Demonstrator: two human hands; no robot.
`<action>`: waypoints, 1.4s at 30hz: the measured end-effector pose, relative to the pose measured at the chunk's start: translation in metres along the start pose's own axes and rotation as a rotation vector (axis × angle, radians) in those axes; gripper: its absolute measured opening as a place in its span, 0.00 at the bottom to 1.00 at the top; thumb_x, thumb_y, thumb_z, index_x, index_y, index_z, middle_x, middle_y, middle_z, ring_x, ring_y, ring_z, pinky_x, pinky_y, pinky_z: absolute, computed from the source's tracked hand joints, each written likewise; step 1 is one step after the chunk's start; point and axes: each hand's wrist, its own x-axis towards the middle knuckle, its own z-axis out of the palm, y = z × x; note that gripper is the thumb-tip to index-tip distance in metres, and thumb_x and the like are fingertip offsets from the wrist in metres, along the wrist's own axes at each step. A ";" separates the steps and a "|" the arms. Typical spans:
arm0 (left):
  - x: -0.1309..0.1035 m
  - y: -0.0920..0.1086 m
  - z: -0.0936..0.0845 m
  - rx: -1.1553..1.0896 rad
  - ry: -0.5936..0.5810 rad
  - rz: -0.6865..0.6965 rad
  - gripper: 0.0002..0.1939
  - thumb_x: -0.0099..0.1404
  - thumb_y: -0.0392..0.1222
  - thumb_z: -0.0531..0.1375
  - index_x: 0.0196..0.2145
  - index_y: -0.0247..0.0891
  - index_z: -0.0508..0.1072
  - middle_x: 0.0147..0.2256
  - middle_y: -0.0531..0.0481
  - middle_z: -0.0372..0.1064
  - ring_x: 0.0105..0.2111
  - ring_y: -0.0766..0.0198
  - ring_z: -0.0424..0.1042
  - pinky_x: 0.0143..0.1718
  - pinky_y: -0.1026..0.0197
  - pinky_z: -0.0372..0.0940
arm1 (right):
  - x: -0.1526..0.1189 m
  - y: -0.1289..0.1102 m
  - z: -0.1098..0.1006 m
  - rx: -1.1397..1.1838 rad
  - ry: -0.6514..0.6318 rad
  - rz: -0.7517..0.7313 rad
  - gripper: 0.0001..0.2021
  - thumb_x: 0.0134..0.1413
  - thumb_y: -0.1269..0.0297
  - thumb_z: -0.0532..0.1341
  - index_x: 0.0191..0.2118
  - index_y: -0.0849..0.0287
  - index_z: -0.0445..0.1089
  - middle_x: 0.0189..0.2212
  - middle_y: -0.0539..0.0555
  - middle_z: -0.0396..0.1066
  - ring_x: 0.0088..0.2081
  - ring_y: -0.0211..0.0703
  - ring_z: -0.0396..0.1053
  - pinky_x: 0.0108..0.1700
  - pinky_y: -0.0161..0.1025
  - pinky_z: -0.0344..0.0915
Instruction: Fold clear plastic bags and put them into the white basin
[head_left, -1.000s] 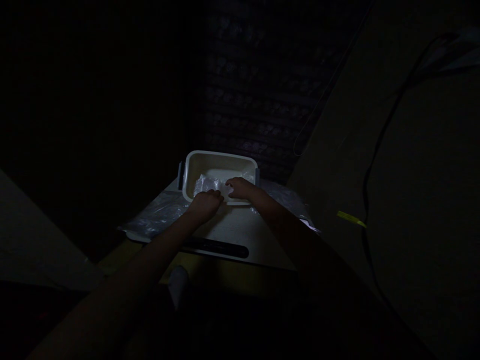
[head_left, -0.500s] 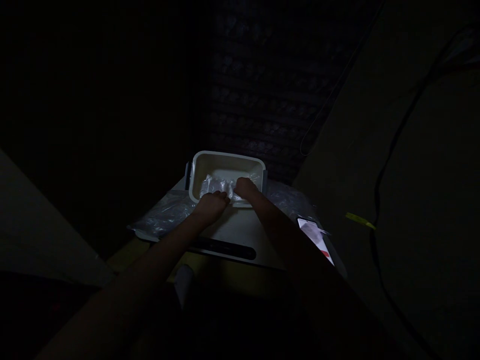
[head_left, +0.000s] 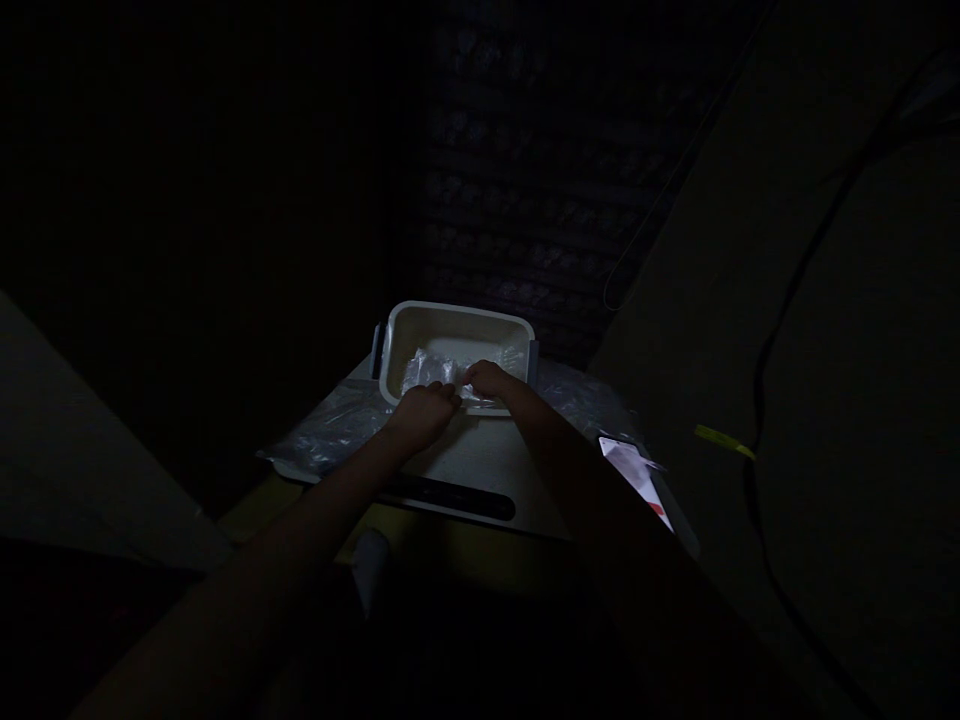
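A pale basin (head_left: 459, 313) with rounded corners stands on a small white table (head_left: 480, 455). Clear crinkled plastic (head_left: 429, 368) lies inside it, towards the near side. My left hand (head_left: 426, 412) is at the near rim, its curled fingers on the edge of the plastic. Just to the right, my right hand (head_left: 487, 380) is over the inside of the basin with its fingers closed on the plastic. The fingertips of both hands are close together. Dim light hides the finer detail of the plastic between them.
Plastic sheeting (head_left: 330, 425) spreads over the table's left side, with more (head_left: 585, 400) at the right. A lit phone (head_left: 634, 475) lies near the right edge. A dark cable (head_left: 761, 370) with a yellow tag (head_left: 724, 440) hangs along the right wall.
My right hand has shifted slightly down and left, closer to my left hand, and its fingers now point more to the left. My left hand has barely moved.
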 end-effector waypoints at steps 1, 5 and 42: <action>0.001 -0.001 0.000 0.001 0.003 -0.003 0.10 0.55 0.34 0.47 0.29 0.33 0.67 0.29 0.45 0.63 0.29 0.59 0.63 0.22 0.62 0.55 | 0.000 0.001 -0.002 -0.004 -0.007 0.003 0.10 0.41 0.75 0.52 0.29 0.65 0.70 0.23 0.54 0.70 0.23 0.35 0.66 0.26 0.29 0.59; 0.005 -0.003 -0.001 0.007 0.030 -0.033 0.10 0.55 0.33 0.47 0.28 0.33 0.67 0.29 0.44 0.63 0.30 0.59 0.63 0.24 0.61 0.55 | -0.001 0.007 -0.017 0.017 0.116 -0.061 0.11 0.41 0.75 0.51 0.31 0.64 0.69 0.28 0.53 0.70 0.28 0.34 0.66 0.30 0.29 0.59; 0.023 0.007 0.009 -0.030 0.131 -0.149 0.30 0.52 0.39 0.48 0.52 0.30 0.47 0.54 0.36 0.37 0.53 0.51 0.38 0.46 0.49 0.44 | -0.171 0.128 -0.018 -0.327 0.308 0.283 0.13 0.40 0.68 0.50 0.34 0.56 0.67 0.35 0.53 0.65 0.40 0.42 0.58 0.41 0.39 0.50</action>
